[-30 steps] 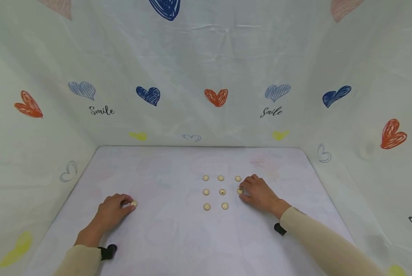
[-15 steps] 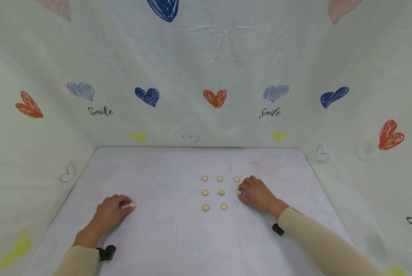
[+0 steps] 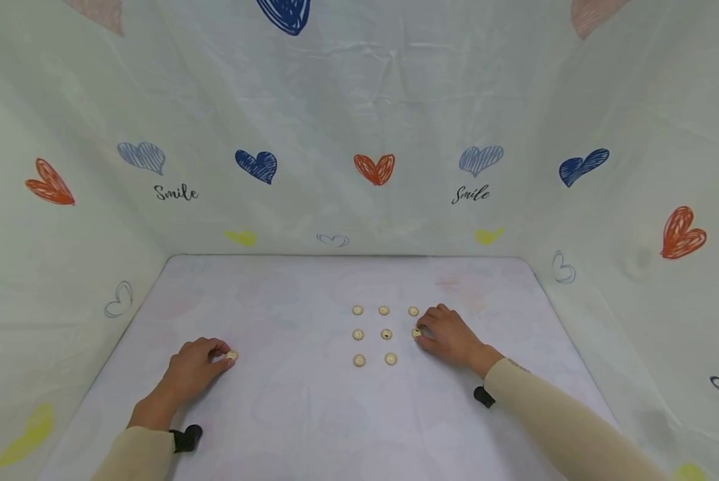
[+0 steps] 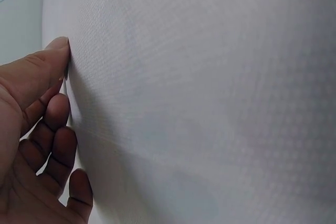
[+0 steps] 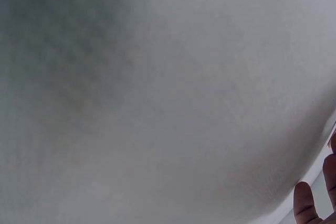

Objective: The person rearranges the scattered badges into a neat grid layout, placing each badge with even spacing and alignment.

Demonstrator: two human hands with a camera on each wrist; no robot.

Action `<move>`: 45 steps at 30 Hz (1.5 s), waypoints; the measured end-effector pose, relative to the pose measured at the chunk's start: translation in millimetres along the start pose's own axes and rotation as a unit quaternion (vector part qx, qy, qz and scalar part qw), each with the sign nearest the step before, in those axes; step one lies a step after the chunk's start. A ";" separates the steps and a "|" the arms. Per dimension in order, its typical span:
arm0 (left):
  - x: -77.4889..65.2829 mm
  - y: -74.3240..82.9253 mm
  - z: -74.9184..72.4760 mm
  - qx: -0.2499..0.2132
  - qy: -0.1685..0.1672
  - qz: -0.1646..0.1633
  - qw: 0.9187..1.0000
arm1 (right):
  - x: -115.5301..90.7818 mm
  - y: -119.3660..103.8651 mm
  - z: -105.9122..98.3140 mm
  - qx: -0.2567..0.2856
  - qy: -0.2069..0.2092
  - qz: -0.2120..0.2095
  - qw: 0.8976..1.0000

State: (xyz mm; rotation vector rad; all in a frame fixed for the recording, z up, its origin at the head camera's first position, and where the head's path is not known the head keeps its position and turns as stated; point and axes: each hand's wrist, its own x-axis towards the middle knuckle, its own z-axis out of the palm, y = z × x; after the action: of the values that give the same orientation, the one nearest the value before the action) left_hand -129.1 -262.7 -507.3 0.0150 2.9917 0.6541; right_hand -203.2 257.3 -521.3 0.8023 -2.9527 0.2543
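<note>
On the left of the white table [image 3: 299,414], my left hand [image 3: 192,369] pinches a small round beige disc [image 3: 232,355] between thumb and forefinger. The left wrist view shows that thumb [image 4: 39,66] at the table surface, the other fingers curled below it; the disc is hidden there. My right hand [image 3: 450,337] holds a similar disc with a dark mark [image 3: 416,333] by its edge, thumb and fingertips on its right side. That disc ends the middle row of a grid of discs. Only a few fingertips [image 5: 304,200] show in the right wrist view.
Several like discs lie flat in rows: a back-row disc [image 3: 384,310], a dark-marked centre disc [image 3: 386,334] and a front-row disc [image 3: 391,359] among them. The front row has two. A pale curtain [image 3: 317,207] with printed hearts encloses the table's back and sides.
</note>
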 end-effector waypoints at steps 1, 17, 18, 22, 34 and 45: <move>0.5 -0.8 0.2 -0.001 0.000 0.000 1.000 | 0.6 0.1 0.1 -0.001 0.000 0.000 1.000; 4.9 -1.0 -0.6 -0.010 -0.002 -0.001 1.000 | 2.7 1.2 -2.1 0.007 0.008 0.005 1.000; 4.9 -0.7 -0.8 -0.009 -0.003 -0.001 1.000 | 2.8 1.1 -2.1 0.007 0.008 0.004 1.000; 4.9 -0.2 -1.1 -0.008 -0.003 0.002 1.000 | 2.9 0.9 -1.5 0.003 0.004 0.006 1.000; 5.4 -0.8 0.4 -0.010 -0.003 0.000 1.000 | 2.0 0.3 -1.7 0.017 -0.001 0.013 1.000; 5.9 -2.4 -2.0 -0.006 -0.007 0.007 1.000 | 4.8 1.9 1.2 -0.002 -0.004 0.012 1.000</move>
State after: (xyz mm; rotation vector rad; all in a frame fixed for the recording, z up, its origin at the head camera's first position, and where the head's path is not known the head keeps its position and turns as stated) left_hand -135.2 -265.6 -507.0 0.0399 2.9771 0.6708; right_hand -208.3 256.3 -522.2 0.7707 -2.9707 0.2470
